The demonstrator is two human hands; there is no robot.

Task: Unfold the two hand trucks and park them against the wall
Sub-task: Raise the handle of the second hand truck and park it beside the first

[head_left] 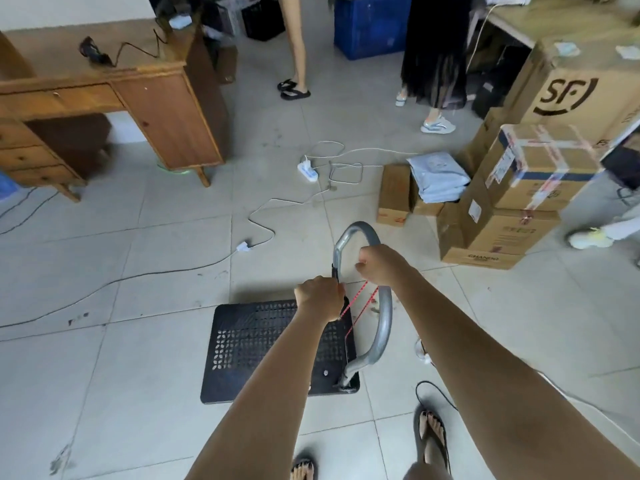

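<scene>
One hand truck stands on the tiled floor in front of me: a black perforated platform (249,344) with a grey looped metal handle (382,327) raised upright at its right end. My left hand (320,296) is closed around the handle's left side, near its black grip. My right hand (379,263) is closed on the handle's upper right part. A red elastic cord (360,306) runs down from the handle toward the platform. Only this one hand truck is in view.
A wooden desk (162,109) stands at the left. Stacked cardboard boxes (519,188) fill the right. A white power strip (307,169) and several cables lie on the floor ahead. Two people's legs (433,64) stand at the back; another foot (588,239) is at the right.
</scene>
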